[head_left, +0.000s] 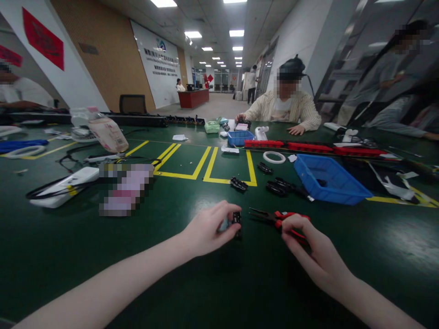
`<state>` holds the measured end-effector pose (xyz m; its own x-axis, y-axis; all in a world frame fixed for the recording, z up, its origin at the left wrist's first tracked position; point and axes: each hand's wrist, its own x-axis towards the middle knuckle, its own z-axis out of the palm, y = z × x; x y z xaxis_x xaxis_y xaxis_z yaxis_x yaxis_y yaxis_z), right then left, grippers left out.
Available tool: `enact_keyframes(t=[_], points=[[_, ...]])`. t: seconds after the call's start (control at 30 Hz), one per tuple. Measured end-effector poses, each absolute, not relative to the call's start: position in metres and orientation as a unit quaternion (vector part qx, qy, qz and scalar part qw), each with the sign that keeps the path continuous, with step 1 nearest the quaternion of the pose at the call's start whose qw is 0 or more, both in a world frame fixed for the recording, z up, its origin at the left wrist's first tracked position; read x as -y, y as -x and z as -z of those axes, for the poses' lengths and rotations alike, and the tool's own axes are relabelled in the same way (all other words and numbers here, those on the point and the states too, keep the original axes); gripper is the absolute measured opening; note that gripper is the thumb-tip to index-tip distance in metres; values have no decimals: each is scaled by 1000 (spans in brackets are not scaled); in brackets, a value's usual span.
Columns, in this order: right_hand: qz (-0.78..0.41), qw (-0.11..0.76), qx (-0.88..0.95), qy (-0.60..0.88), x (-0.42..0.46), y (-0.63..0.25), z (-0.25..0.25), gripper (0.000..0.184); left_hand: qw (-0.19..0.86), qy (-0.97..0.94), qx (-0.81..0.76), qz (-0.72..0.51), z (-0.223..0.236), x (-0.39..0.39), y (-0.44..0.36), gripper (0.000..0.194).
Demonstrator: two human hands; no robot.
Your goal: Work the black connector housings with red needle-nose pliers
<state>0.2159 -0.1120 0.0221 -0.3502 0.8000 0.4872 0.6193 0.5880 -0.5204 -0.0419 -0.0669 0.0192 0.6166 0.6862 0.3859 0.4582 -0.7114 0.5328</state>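
Between the thumb and fingers of my left hand (pixel 214 228) is a small black plastic part (pixel 236 219), held upright just over the green table (pixel 164 283). My right hand (pixel 310 242) grips red-handled needle-nose pliers (pixel 286 215). Their jaws point left toward the black part, slightly parted and not touching it. Beyond my hands lie similar black parts: one (pixel 239 183) by the yellow tape, a smaller one (pixel 265 167) behind it, and a dark pair (pixel 279 186) to the right.
A blue bin (pixel 331 180) stands at the right, a smaller blue basket (pixel 240 137) farther back. Left are a blurred-out phone (pixel 128 189), a white cabled box (pixel 68 186) and a tilted bottle (pixel 108 132). Red strips (pixel 310 147) cross the table before a seated person (pixel 283 107).
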Motion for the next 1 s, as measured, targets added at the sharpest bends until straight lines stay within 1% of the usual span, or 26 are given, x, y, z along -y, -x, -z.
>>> enact_keyframes(t=[0.07, 0.13, 0.2, 0.3, 0.37, 0.4, 0.43, 0.47, 0.53, 0.6, 0.67, 0.83, 0.9, 1.0], points=[[-133, 367, 826, 408, 116, -206, -25, 13, 164, -898, -282, -296, -21, 80, 34, 18], [-125, 360, 843, 379, 118, -202, -26, 17, 127, -921, -241, -280, -20, 88, 27, 18], [-111, 346, 852, 377, 114, -207, -23, 21, 105, -928, -231, -271, -19, 87, 26, 16], [-77, 317, 841, 431, 101, -232, -15, 22, 115, -907, -276, -297, -18, 71, 37, 15], [-40, 272, 831, 484, 91, -250, -8, 25, 144, -888, -326, -290, -19, 58, 47, 17], [-17, 245, 825, 509, 87, -258, -4, 34, 153, -885, -344, -273, -19, 52, 52, 22], [-5, 211, 820, 532, 83, -263, -1, 48, 164, -883, -360, -254, -19, 48, 54, 30], [-1, 185, 815, 550, 80, -267, 2, 57, 171, -881, -372, -238, -19, 45, 56, 40], [0, 153, 807, 570, 76, -270, 6, 66, 176, -887, -376, -202, -17, 44, 54, 63], [0, 153, 805, 573, 75, -268, 7, 64, 169, -898, -367, -174, -15, 47, 49, 81], [-2, 172, 805, 567, 75, -265, 6, 58, 157, -905, -363, -157, -12, 50, 43, 86], [-20, 247, 799, 548, 81, -256, -1, 43, 172, -901, -366, -155, -11, 49, 42, 70], [-25, 275, 792, 544, 85, -252, -3, 41, 199, -897, -361, -161, -12, 46, 44, 69], [-37, 291, 790, 539, 90, -247, -5, 42, 239, -893, -344, -163, -13, 41, 48, 68]])
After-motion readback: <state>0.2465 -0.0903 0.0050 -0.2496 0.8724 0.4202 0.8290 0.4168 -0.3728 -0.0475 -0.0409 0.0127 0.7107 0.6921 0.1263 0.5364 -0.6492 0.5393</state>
